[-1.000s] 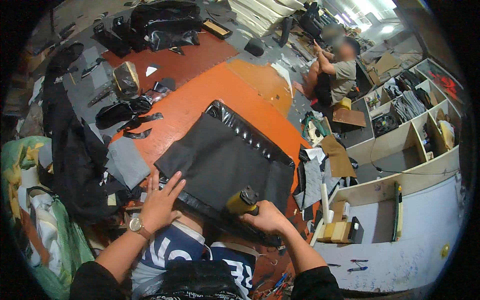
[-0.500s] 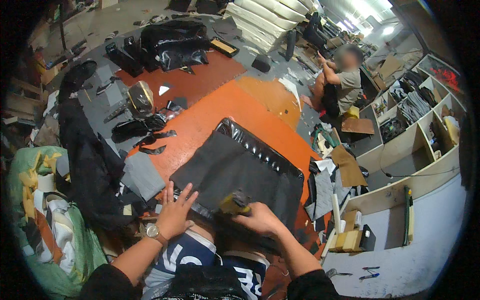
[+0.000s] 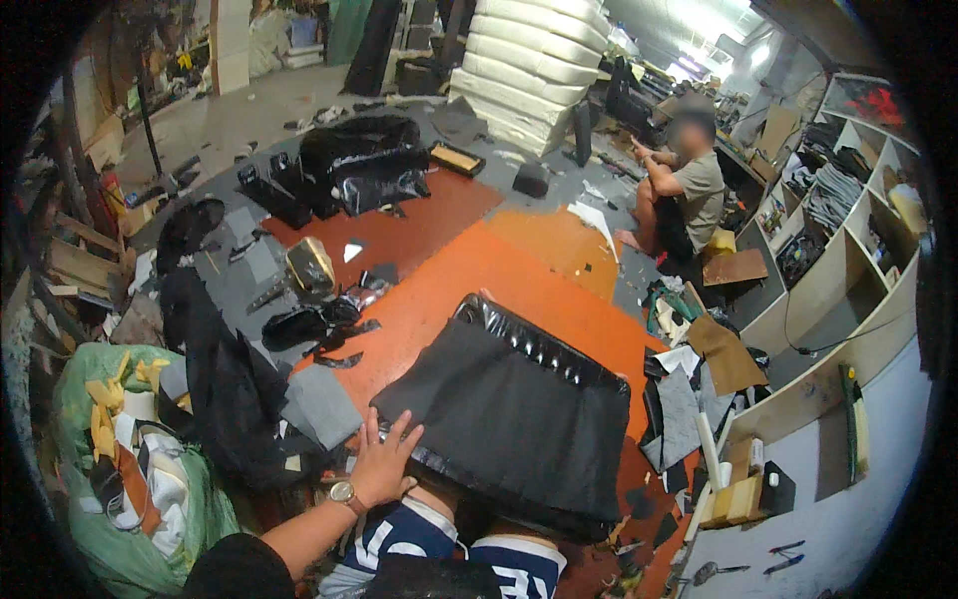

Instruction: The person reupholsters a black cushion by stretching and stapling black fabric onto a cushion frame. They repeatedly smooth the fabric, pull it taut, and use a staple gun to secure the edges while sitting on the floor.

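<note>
Across my lap lies a cushion-like black panel (image 3: 509,419), its top a dull dark cloth. A shiny, gathered black vinyl edge (image 3: 544,344) runs along its far side. My left hand (image 3: 389,459) rests at the panel's near left corner, fingers spread and holding nothing, with a watch (image 3: 342,492) on the wrist. Neither my right hand nor the yellow-and-black tool it held earlier shows in this view.
Black vinyl pieces and grey sheets (image 3: 321,407) lie left on the orange floor (image 3: 429,339). A green sack (image 3: 90,399) of scraps stands at the left. A person (image 3: 689,185) sits at the back right, near wooden shelves (image 3: 823,299). White foam blocks (image 3: 529,70) are stacked behind.
My right hand, with the yellow-and-black tool, has gone out of view. The view has tilted upward, so the scene sits lower and further right. My left hand stays on the panel.
</note>
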Motion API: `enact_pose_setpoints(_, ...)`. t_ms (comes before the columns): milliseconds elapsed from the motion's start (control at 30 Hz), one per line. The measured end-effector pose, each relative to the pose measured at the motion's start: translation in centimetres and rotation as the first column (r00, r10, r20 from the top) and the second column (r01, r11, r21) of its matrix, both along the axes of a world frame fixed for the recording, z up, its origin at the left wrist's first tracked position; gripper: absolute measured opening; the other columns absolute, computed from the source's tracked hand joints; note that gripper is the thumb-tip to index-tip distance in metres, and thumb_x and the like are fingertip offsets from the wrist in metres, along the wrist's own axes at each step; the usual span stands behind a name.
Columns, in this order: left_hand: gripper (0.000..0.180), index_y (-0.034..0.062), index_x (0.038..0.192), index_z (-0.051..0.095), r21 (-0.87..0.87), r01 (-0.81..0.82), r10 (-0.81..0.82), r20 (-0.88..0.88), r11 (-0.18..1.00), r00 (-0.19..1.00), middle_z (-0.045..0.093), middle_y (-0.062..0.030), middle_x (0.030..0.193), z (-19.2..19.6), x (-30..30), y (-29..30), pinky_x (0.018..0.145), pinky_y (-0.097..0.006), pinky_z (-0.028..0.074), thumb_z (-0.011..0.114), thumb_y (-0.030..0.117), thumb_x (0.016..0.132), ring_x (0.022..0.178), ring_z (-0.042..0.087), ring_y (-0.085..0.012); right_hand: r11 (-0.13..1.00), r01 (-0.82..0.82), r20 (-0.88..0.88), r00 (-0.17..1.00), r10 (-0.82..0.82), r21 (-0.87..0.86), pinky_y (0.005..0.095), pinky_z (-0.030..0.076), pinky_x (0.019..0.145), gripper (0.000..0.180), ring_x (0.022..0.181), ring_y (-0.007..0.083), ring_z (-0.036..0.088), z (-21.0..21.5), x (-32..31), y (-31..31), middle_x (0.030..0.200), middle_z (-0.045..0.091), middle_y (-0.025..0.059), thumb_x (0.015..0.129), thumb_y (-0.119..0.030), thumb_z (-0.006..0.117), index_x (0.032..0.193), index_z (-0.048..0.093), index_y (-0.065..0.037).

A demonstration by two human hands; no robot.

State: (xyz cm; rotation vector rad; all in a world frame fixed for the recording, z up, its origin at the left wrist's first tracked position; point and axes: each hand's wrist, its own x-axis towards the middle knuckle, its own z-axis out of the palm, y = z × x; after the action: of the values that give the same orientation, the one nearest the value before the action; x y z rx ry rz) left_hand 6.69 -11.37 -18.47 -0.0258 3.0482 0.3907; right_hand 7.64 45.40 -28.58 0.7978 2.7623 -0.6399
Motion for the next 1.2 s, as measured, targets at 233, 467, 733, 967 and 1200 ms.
enact_pose_setpoints(233,0.115,0.0130,0.168,0.034,-0.095,0.069,-0.063,0.063,0.993,0.996,0.018,-0.0195,0.176,1.0,0.1,0.5,0.124,-0.076,0.020,0.085,0.063,0.079,0.153,0.010,-0.0693,0.999,0.036,-0.016,0.999,-0.035,0.022,0.0466,0.044,0.104,0.063,0.121,0.0290,0.057,-7.3,-3.2,-0.4,0.131,0.066,0.0132,0.098,-0.044,0.073,0.146,0.055,-0.007)
enact_pose_setpoints(467,0.110,0.0124,0.168,0.034,-0.085,0.139,-0.138,0.021,0.987,0.990,0.016,-0.0272,0.176,0.8,-2.2,1.5,0.127,-0.070,0.020,0.078,0.069,0.085,0.156,0.012,-0.0635,0.984,0.033,-0.063,0.997,-0.045,-0.176,0.0518,0.038,0.114,0.074,0.134,0.0332,0.050,-6.4,-6.5,-0.1,0.142,0.061,0.0151,0.098,-0.052,0.072,0.155,0.048,-0.011)
enact_pose_setpoints(733,0.082,0.0104,0.168,0.015,0.825,-0.565,0.056,0.564,0.008,0.824,0.052,-0.0197,0.153,1.8,-2.8,6.2,0.111,-0.049,0.051,0.061,0.045,0.109,0.136,0.059,-0.0361,0.354,0.107,0.191,0.958,0.214,-0.929,0.0578,0.031,0.126,0.086,0.150,0.0380,0.041,9.4,2.3,-5.8,0.156,0.056,0.0174,0.097,-0.061,0.071,0.164,0.041,-0.016)
enact_pose_setpoints(967,0.088,0.0105,0.160,0.022,0.870,-0.469,0.402,0.379,0.154,0.834,0.062,-0.0186,0.130,6.9,-7.1,12.9,0.096,-0.046,0.061,0.081,0.034,0.098,0.113,0.069,-0.0332,0.805,-0.360,-0.682,0.727,-0.075,-0.472,0.0319,0.056,0.083,0.028,0.087,0.0153,0.070,16.5,-8.8,-3.5,0.109,0.075,0.0075,0.100,-0.024,0.074,0.113,0.074,0.001)
enact_pose_setpoints(1200,0.103,-0.0115,0.149,0.026,0.800,-0.460,0.442,0.277,0.385,0.853,0.056,-0.0248,0.143,-2.4,-6.3,10.2,0.111,-0.043,0.051,0.088,0.046,0.090,0.130,0.060,-0.0313,0.946,-0.086,-0.428,0.902,-0.059,-0.312,0.0423,0.053,0.097,0.072,0.111,0.0341,0.071,5.5,-22.4,2.6,0.127,0.073,0.0240,0.096,-0.052,0.074,0.133,0.067,0.009)
